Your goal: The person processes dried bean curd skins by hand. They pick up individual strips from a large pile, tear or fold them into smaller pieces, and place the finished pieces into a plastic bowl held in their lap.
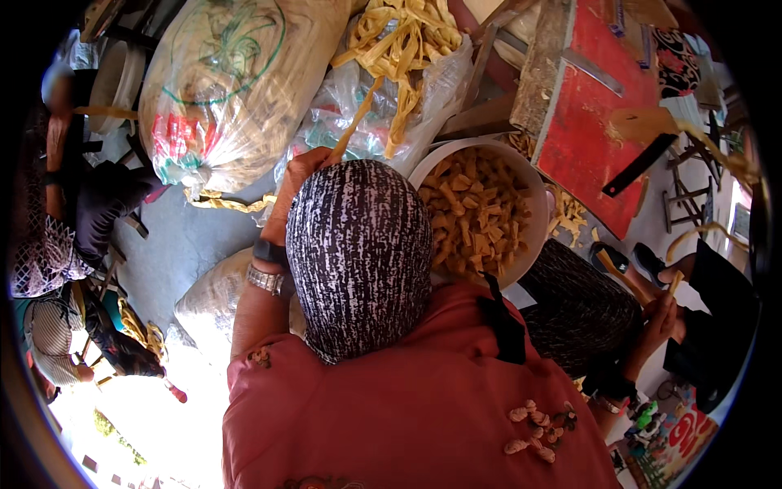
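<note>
At the upper left of my raised knee (358, 261), in black-and-white patterned cloth, my left hand (305, 167) is closed on a long flat tan strip (358, 122). This strip runs up towards a heap of similar strips (407, 37) on clear plastic. My right hand (656, 322) is at the far right, past my other knee (578, 301). Its fingers are closed round a short tan piece (676, 281) whose end sticks up. Between the knees stands a white tub (538, 204) of cut tan pieces (472, 208).
A big stuffed clear sack (236, 81) stands at the upper left. A red board (586, 114) with a metal strip (593, 72) and a black bar (639, 165) slopes at the upper right. People sit at left (57, 326) and right (717, 318). Another sack (216, 293) lies beside my left arm.
</note>
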`<act>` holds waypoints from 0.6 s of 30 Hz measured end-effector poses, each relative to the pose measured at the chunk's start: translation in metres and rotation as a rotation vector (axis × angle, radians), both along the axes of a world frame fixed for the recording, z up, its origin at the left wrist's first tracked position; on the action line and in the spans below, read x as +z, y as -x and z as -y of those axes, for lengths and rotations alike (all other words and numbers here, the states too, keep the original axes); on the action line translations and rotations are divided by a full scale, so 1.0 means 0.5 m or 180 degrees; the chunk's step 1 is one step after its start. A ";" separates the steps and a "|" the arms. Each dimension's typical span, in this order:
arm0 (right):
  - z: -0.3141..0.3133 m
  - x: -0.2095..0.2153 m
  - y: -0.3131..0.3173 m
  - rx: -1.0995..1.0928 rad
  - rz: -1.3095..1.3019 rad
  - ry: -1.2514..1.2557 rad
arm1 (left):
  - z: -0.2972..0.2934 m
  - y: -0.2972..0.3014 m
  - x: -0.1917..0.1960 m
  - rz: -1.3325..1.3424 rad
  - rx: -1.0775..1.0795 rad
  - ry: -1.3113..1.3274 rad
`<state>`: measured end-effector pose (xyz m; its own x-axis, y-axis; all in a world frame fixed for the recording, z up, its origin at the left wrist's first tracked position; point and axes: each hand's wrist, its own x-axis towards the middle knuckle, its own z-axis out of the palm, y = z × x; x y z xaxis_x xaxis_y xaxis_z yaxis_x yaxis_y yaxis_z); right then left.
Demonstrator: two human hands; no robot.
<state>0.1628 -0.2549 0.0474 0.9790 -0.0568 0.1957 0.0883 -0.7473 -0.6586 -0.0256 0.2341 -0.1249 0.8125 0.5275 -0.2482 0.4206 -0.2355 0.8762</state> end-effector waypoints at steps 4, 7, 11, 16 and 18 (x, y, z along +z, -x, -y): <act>0.029 -0.004 0.007 0.0156 0.0052 -0.0280 | -0.029 0.021 0.052 0.0096 0.0151 0.0794; 0.064 -0.011 0.012 0.0237 0.0040 -0.0575 | -0.045 0.031 0.065 0.0263 -0.0149 0.0552; 0.037 0.005 0.020 0.0240 0.0356 -0.0483 | -0.047 0.050 0.087 0.0401 -0.0558 -0.0037; -0.008 -0.019 0.005 0.0565 -0.0066 -0.1022 | -0.046 0.048 0.095 0.0184 -0.0872 -0.0125; -0.033 -0.021 0.008 0.0702 -0.0321 -0.1145 | -0.034 0.045 0.090 0.0090 -0.0694 0.0462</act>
